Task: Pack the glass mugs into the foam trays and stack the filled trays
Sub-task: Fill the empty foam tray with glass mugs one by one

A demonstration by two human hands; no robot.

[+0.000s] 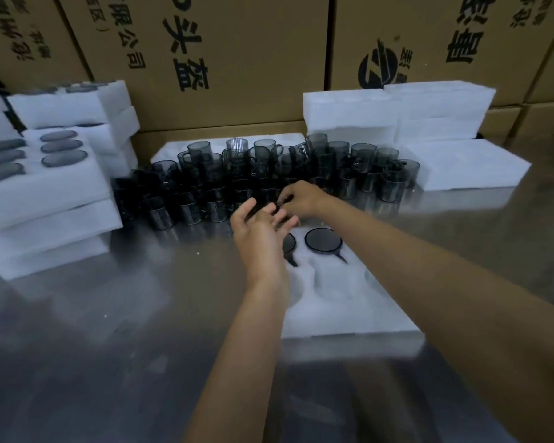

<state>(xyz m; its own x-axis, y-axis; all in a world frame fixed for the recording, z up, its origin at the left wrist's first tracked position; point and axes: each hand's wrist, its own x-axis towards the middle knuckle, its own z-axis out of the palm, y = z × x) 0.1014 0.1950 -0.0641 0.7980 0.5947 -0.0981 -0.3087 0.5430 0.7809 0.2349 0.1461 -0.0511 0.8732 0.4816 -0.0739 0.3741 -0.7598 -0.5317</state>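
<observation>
A white foam tray [349,308] lies on the steel table in front of me. Two dark glass mugs sit in its far pockets; one [323,240] shows fully, the other [289,243] is partly hidden by my left hand. A crowd of smoky glass mugs [269,174] stands stacked behind the tray. My left hand [259,231] hovers over the tray's far left corner, fingers spread, holding nothing. My right hand [301,199] reaches into the front row of mugs with curled fingers; whether it grips one is hidden by blur.
Filled foam trays [45,174] are stacked at the left. Empty foam trays [397,116] are piled at the back right, with one flat [461,167] beside the mugs. Cardboard boxes [231,59] wall off the back. The steel table [109,346] is reflective.
</observation>
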